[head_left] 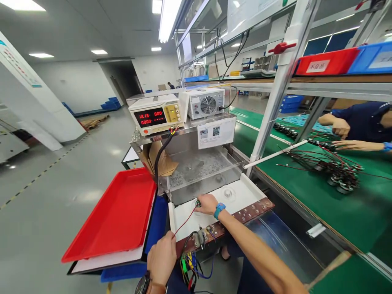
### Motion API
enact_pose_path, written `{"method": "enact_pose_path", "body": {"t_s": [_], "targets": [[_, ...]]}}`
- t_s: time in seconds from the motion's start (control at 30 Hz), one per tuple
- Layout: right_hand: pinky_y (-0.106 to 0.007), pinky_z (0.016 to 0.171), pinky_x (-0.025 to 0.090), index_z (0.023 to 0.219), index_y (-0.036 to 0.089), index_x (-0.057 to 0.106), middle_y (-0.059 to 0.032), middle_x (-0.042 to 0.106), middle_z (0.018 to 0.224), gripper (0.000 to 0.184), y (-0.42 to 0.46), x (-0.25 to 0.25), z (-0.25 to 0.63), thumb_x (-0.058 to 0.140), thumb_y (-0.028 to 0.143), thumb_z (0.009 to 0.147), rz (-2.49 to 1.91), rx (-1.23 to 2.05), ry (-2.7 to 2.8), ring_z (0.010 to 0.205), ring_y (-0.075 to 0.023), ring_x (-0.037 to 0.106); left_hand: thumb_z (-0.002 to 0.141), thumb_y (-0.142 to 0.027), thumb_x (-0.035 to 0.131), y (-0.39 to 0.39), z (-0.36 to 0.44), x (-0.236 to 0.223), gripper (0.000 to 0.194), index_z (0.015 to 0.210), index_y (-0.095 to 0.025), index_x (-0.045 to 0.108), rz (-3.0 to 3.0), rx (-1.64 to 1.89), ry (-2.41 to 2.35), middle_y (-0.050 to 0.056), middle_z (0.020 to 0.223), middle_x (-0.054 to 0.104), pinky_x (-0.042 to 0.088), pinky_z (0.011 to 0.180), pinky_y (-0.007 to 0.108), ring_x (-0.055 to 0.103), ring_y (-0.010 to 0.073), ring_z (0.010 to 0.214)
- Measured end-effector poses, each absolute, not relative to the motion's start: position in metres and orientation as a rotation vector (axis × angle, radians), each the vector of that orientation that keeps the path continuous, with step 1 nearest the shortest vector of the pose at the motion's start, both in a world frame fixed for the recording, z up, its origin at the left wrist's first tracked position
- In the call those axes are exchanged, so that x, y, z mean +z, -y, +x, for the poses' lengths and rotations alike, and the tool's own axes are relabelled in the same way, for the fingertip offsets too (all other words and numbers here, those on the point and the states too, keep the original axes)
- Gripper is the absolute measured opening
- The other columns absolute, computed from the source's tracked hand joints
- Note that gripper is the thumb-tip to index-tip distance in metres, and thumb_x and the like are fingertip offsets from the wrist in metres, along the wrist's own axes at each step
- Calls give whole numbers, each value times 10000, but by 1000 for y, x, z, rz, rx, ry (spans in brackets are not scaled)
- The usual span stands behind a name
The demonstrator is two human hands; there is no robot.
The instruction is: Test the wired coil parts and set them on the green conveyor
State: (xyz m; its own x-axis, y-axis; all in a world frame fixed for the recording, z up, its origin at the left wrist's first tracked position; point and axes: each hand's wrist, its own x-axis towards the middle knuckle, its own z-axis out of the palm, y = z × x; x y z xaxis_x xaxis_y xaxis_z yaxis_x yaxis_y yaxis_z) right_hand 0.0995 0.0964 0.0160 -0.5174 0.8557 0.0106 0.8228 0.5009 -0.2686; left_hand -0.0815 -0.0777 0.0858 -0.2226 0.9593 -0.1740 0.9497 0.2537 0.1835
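My right hand (207, 203) is closed on a small round motor part (198, 203) over the white tray (241, 194). A thin red wire (185, 222) runs from that part down to my left hand (162, 257), whose fingers are pinched shut on the wire's end near the brown terminal strip (245, 214). Clips and coloured leads (191, 265) hang from the strip just right of my left hand. A blue band (219, 210) sits on my right wrist and a watch on the left.
A red tray (116, 216) lies at the left over a blue one. A power supply (155, 115) showing 12.13 stands on a steel cabinet (199, 163). On the green bench (352, 204) lie several wired motors (339, 177). Another person's hands (346, 139) work there.
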Motion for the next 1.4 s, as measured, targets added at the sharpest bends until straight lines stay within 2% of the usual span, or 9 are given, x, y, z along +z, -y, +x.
{"method": "enact_pose_path", "body": {"t_s": [0.1,0.2,0.33,0.57,0.7,0.83,0.97,1.23,1.4], "targets": [[-296,697,427,961,170,621,-122,702,905,486,-105,-3,89,619,611,757,-1549,342,2568,847,-266,653,887,-354,365,96,-90,69,264,786,-229,574,1609,276,-2117,75,743,699,385,605,301,669,246,752],[-315,699,438,980,151,638,-150,706,899,594,-108,-13,87,574,694,746,-1578,313,2557,856,-289,660,820,-580,425,107,-87,52,375,750,-223,516,1256,543,-1708,-7,561,590,352,487,247,556,145,485],[-334,721,444,979,143,657,-167,707,899,689,-109,-19,87,521,770,727,-1624,282,2549,868,-299,659,684,-772,457,111,-56,40,577,809,-208,462,903,626,-1306,-61,493,547,139,339,197,356,49,275],[-342,746,431,929,158,664,-176,697,933,683,-108,-18,90,465,786,750,-1676,322,2604,885,-291,651,750,-703,479,106,-12,46,521,788,-184,456,823,619,-1048,-21,497,610,91,283,162,397,35,259],[-319,744,423,1084,160,570,-149,681,1001,581,-107,-18,93,572,653,775,-1539,394,2627,913,-277,641,767,-550,609,100,-12,64,413,867,-167,494,787,677,-920,-5,627,638,260,317,126,490,38,374],[-285,752,407,1066,185,539,-119,665,1053,381,-108,-21,95,602,467,819,-1427,443,2680,955,-245,626,739,-460,689,88,-16,85,380,897,-149,538,805,750,-864,25,730,642,418,414,149,562,63,504],[-290,749,406,1047,182,546,-117,673,1023,385,-109,-24,95,612,472,803,-1455,450,2659,946,-252,630,756,-481,664,69,-16,93,366,808,-138,545,884,805,-940,37,742,641,468,479,173,617,93,575],[-278,736,395,1091,192,561,-100,687,1005,411,-116,-27,93,601,464,786,-1545,566,2658,961,-245,627,675,-510,700,22,-9,71,400,784,-151,559,954,1026,-1198,-5,705,618,494,533,213,601,97,575],[-280,703,389,1095,194,569,-96,695,978,414,-119,-30,94,611,436,763,-1547,589,2638,926,-246,638,719,-408,617,7,-6,40,247,758,-164,609,1190,1010,-1443,5,646,643,477,573,248,620,146,617]]}}
